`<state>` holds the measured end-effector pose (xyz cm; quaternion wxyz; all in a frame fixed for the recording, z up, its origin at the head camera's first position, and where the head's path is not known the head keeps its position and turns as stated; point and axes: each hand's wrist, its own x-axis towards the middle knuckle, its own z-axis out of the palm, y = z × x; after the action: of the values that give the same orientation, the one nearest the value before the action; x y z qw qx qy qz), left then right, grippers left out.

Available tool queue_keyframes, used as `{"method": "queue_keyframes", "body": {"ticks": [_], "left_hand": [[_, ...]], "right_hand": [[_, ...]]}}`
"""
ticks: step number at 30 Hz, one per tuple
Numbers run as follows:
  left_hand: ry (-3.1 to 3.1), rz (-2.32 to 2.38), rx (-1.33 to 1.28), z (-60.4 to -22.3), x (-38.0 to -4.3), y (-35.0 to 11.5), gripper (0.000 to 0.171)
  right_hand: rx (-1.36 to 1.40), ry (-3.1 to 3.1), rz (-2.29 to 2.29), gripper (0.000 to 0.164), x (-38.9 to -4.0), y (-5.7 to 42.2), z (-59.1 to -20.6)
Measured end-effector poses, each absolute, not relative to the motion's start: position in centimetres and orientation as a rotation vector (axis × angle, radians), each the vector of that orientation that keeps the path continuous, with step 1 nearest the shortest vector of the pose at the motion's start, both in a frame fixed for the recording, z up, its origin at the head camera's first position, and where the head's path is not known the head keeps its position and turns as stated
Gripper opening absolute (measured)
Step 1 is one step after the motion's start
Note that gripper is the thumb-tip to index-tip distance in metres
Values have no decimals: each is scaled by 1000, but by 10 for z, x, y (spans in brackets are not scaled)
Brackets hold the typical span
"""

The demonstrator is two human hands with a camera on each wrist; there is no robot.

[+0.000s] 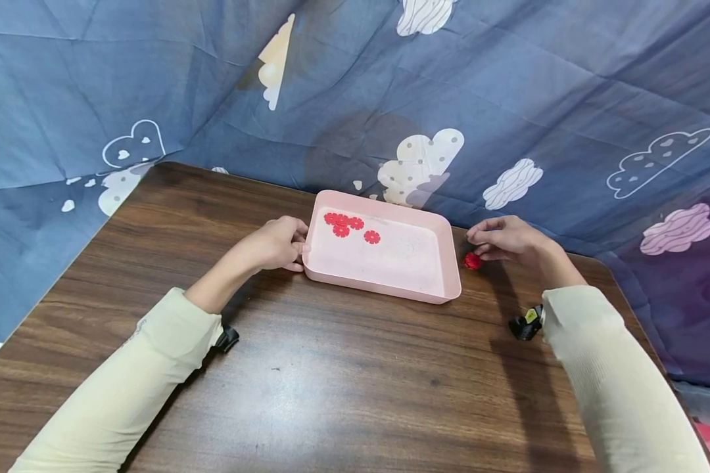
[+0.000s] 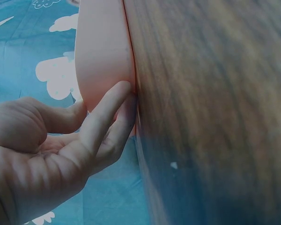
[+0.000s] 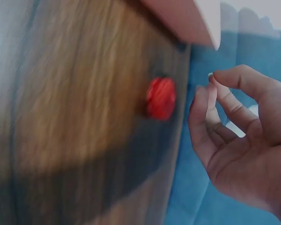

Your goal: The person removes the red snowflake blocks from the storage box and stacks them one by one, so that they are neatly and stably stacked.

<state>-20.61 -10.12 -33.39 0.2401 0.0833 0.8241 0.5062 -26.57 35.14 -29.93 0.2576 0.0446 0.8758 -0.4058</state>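
A shallow pink tray (image 1: 384,287) lies near the table's back edge. At its left end my left hand (image 1: 277,245) grips the wall, thumb at the rim; the left wrist view shows the fingers against the outside of the pink wall (image 2: 105,47). Several red notched plastic discs (image 1: 371,236) lie in the tray, most bunched at its back left. Right of the tray, on the table, is a small red piece (image 1: 472,261), blurred in the right wrist view. Close over it hovers my right hand (image 1: 509,238), fingers loosely bent, nothing between thumb and fingertips.
The brown wooden table (image 1: 355,381) reaches back to a blue cloth (image 1: 331,79) printed with clouds, which hangs right behind the tray. Black devices are strapped at both wrists, the right one (image 1: 526,323) just over the table.
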Motion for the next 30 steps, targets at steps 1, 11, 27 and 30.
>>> {"method": "queue_keyframes", "body": {"ticks": [1, 11, 27, 30], "left_hand": [[2256, 1384, 228, -334, -206, -101, 41], [2251, 1379, 237, -334, -207, -102, 41], [2254, 1315, 276, -333, -206, -103, 43], [2263, 1304, 278, -333, -206, -103, 41]], "right_hand": [[101, 2367, -1112, 22, -266, 346, -297], [19, 2318, -1149, 33, -277, 284, -285], [-51, 2392, -916, 29, -284, 195, -311], [-61, 2436, -880, 27, -284, 186, -311]]}}
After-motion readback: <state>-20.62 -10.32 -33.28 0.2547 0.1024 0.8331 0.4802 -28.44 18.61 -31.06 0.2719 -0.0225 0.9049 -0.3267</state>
